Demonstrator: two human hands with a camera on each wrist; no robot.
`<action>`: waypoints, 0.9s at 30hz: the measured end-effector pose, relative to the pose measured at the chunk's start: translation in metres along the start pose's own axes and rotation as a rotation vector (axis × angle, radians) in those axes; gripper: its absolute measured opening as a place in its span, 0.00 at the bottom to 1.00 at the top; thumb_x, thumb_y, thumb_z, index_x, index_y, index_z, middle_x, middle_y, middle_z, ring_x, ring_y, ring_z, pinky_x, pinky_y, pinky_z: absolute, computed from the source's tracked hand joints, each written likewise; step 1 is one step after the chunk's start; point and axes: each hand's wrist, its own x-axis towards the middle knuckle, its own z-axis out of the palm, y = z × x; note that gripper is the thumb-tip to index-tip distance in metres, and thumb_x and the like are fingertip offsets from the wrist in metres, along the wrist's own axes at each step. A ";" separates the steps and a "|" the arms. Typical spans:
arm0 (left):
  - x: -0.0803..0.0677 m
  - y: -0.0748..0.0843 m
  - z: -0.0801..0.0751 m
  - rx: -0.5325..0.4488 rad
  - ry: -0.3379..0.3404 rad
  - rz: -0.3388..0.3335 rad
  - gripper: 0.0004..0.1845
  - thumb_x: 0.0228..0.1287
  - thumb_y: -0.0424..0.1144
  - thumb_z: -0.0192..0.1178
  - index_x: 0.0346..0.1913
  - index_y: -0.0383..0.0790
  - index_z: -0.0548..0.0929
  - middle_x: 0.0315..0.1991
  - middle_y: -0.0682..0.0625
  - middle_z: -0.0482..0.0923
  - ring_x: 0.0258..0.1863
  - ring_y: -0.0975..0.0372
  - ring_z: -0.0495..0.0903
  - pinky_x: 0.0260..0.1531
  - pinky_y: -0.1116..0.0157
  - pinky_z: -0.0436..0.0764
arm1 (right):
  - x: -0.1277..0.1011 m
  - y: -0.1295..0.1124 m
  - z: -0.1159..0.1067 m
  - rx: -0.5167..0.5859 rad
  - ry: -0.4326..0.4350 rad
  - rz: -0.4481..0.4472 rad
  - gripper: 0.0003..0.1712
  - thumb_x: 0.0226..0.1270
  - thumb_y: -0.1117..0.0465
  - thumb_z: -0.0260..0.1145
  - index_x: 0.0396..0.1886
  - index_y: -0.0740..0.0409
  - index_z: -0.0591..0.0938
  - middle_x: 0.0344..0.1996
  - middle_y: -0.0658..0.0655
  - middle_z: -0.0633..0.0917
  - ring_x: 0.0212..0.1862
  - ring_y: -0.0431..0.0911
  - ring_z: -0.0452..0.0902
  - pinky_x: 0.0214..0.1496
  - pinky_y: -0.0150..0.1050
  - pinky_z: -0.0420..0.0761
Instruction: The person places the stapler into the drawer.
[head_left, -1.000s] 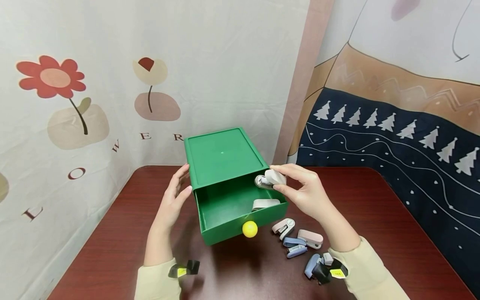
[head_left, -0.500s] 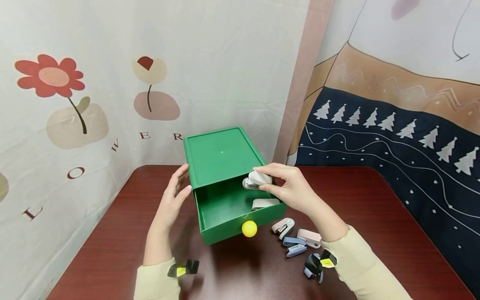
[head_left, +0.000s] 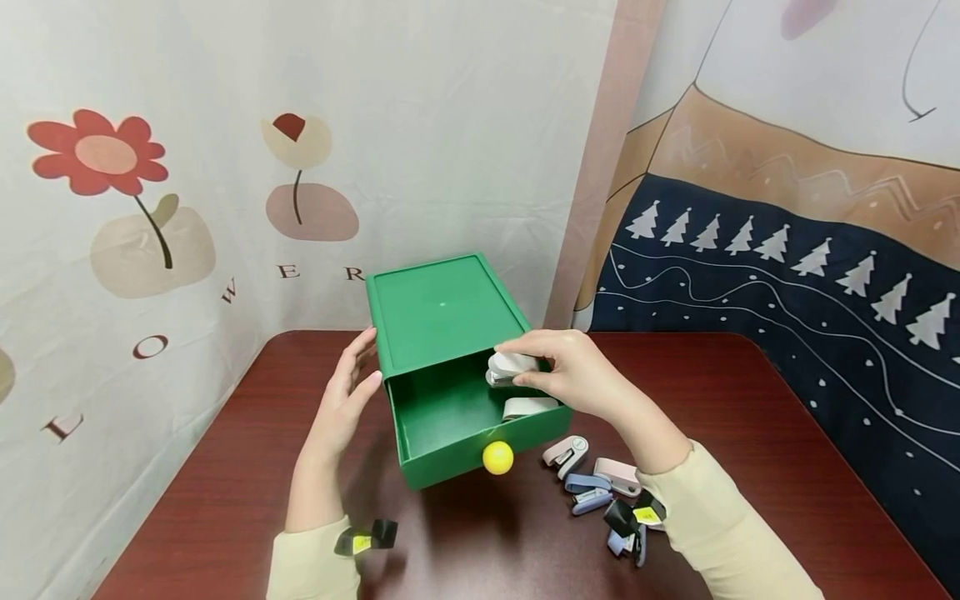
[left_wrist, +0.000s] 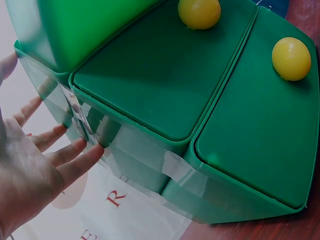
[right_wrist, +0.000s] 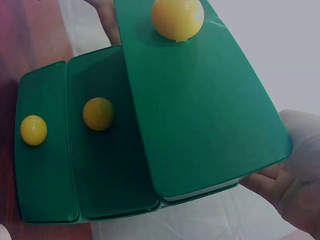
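Smooth green plastic drawer (head_left: 457, 417), rounded white stapler (head_left: 508, 367)

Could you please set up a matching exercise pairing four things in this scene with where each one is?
Things:
1. white stapler
2. grey stapler
3. left hand
4. pink stapler

Places:
A. on the table, right of the drawer unit
B. pinched by the right hand over the open top drawer
C. flat against the drawer unit's left side
D. lying inside the open top drawer

Pairs: 1-B, 2-D, 3-C, 4-A
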 end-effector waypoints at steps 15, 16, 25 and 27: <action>-0.002 0.001 0.001 -0.006 0.004 0.002 0.29 0.72 0.29 0.47 0.74 0.40 0.56 0.69 0.44 0.58 0.66 0.56 0.58 0.55 0.72 0.65 | 0.003 -0.005 -0.002 -0.046 -0.135 0.124 0.26 0.54 0.65 0.75 0.55 0.55 0.83 0.47 0.50 0.85 0.47 0.42 0.79 0.47 0.41 0.78; -0.002 0.001 0.001 -0.007 0.004 0.002 0.29 0.72 0.29 0.47 0.74 0.40 0.56 0.69 0.44 0.58 0.66 0.56 0.58 0.55 0.72 0.65 | 0.002 -0.005 -0.002 -0.033 -0.134 0.123 0.26 0.55 0.64 0.74 0.55 0.56 0.83 0.47 0.51 0.85 0.47 0.42 0.79 0.48 0.42 0.78; -0.001 0.001 0.001 -0.015 0.005 0.004 0.29 0.72 0.29 0.47 0.74 0.40 0.56 0.70 0.44 0.58 0.66 0.56 0.58 0.55 0.72 0.66 | -0.016 0.002 -0.004 0.043 0.090 0.037 0.21 0.55 0.66 0.74 0.50 0.58 0.85 0.45 0.50 0.85 0.45 0.43 0.79 0.44 0.39 0.79; 0.000 0.000 0.001 -0.014 0.005 0.007 0.29 0.72 0.29 0.47 0.74 0.40 0.56 0.70 0.44 0.57 0.66 0.55 0.58 0.55 0.71 0.66 | -0.022 0.005 -0.004 0.052 0.158 0.024 0.20 0.54 0.67 0.74 0.50 0.58 0.85 0.45 0.49 0.85 0.46 0.41 0.80 0.46 0.39 0.79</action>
